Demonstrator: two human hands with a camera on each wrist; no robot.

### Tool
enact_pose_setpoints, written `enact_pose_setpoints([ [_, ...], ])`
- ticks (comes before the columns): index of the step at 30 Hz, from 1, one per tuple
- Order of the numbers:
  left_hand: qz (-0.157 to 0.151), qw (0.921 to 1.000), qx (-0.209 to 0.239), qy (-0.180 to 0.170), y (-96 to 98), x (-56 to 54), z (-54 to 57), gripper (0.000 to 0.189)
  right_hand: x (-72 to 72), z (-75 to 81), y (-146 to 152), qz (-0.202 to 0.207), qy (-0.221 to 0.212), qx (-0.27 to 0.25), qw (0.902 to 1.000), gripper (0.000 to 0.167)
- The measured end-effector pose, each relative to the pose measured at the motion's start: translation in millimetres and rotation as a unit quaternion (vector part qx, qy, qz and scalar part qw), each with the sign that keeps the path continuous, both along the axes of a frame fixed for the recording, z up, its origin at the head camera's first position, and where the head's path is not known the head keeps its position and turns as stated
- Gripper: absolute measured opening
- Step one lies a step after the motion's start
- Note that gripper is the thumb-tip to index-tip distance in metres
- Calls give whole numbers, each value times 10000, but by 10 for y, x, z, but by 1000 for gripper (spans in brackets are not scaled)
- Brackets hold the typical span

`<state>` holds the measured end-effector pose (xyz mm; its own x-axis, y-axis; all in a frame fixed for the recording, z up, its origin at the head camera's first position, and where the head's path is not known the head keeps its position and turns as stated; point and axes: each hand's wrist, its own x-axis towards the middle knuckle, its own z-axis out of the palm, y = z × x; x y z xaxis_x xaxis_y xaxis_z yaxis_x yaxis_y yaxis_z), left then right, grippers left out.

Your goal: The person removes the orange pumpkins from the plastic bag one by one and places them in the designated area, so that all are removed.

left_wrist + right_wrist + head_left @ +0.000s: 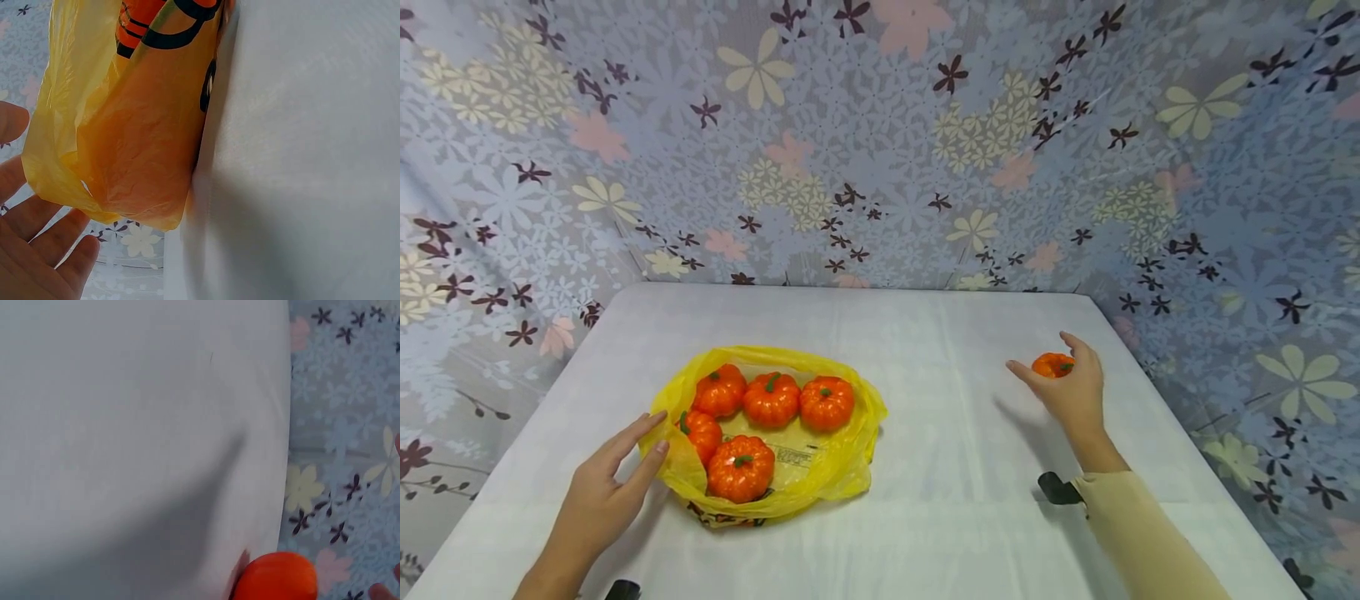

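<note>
An open yellow plastic bag (842, 483) lies on the left half of the table, its mouth spread wide. Inside it sit several small orange pumpkins (741, 468) with green stems. My left hand (602, 492) is at the bag's left rim, fingers and thumb extended. In the left wrist view, the fingers (59, 237) are spread beside the bag's crumpled edge (56, 169). On the right, another orange pumpkin (1051, 365) rests on the table, partly hidden by my right hand (1075, 396). That hand's thumb and fingers are spread around it, with visible gaps.
A white cloth covers the table (940, 467). Floral fabric (880, 150) hangs behind it and along both sides. A black wrist-camera piece (1058, 488) sticks out beside the right sleeve (1138, 525).
</note>
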<state>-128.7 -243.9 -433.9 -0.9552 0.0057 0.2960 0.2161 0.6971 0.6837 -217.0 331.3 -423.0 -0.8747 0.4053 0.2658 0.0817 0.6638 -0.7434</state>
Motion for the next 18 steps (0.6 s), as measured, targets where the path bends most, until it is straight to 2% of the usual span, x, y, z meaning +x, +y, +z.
enact_pose_setpoints([
  [9,-7,10000,13,-49,10,7,10,47,-37,11,-212,103,322,593,9977,97],
  [13,-20,10000,27,-32,1,10,4,46,-62,9,-277,288,509,469,9972,95],
  [18,-23,10000,12,-23,-1,3,5,46,-104,45,-427,696,445,334,9960,98],
])
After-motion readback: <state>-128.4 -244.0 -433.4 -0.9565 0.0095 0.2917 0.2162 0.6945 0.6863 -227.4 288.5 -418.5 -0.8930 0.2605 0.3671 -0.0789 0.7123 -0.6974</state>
